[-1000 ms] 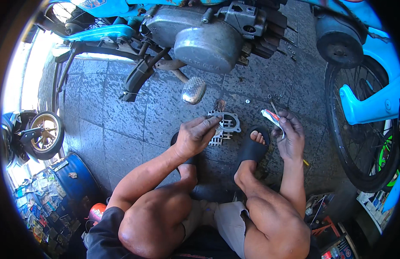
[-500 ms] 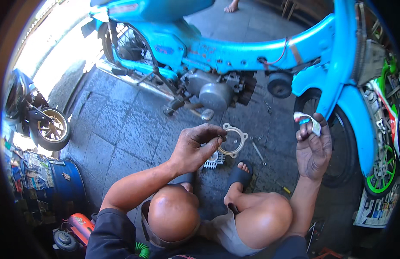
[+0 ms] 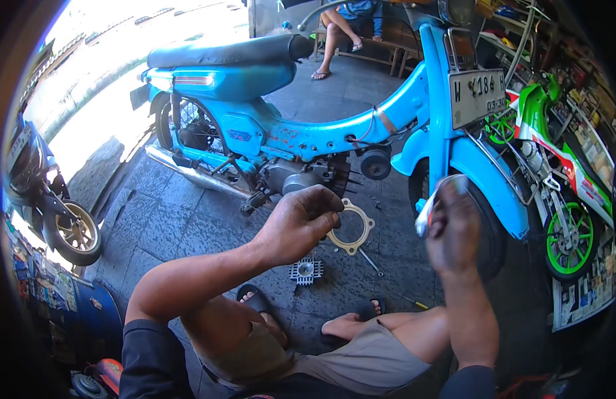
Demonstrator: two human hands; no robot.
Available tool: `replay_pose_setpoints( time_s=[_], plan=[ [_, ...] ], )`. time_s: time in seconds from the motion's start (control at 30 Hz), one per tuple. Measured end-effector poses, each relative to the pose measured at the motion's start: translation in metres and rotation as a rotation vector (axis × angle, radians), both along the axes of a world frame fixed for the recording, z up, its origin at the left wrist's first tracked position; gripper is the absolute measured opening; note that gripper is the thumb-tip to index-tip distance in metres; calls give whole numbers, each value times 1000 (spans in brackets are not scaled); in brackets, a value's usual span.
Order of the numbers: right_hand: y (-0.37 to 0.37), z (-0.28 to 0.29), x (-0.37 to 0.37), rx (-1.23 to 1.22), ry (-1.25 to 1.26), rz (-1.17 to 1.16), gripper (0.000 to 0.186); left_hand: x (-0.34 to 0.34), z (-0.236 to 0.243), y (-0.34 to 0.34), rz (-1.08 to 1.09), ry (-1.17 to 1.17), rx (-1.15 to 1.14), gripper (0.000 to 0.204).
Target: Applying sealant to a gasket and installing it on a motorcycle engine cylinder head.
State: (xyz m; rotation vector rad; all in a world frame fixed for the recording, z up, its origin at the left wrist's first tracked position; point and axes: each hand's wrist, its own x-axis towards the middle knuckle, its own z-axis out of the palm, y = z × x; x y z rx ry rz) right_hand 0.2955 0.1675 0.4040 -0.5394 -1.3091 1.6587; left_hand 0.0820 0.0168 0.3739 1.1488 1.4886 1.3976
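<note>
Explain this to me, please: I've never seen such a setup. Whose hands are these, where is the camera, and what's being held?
There's no robot here: these are a person's own bare hands. The camera is worn on the head, looking down, and its wide fisheye lens bends straight edges near the rim. The left hand pinches a flat, pale ring with bolt holes. The right hand holds what looks like a small pale tube, though it's blurred. On the dark tiled floor lie a finned metal part and a thin metal tool. Beyond them stands a blue motorbike.
</note>
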Motion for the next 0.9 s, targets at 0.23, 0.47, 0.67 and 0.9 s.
replay_pose_setpoints(
  time_s=[0.23,0.47,0.67,0.9],
  plan=[
    [-22,-71,15,-360,113,61,21,-2,-47,10,-47,-35,36,18],
    [-47,-112,0,-450,-88,79,21,-7,-67,12,-22,-141,20,21],
    [-42,-125,-17,-397,-310,132,25,-11,-75,5,-75,7,-90,31],
    [-39,-133,-22,-390,-311,84,19,-25,-78,3,-112,-151,-333,27]
  ],
)
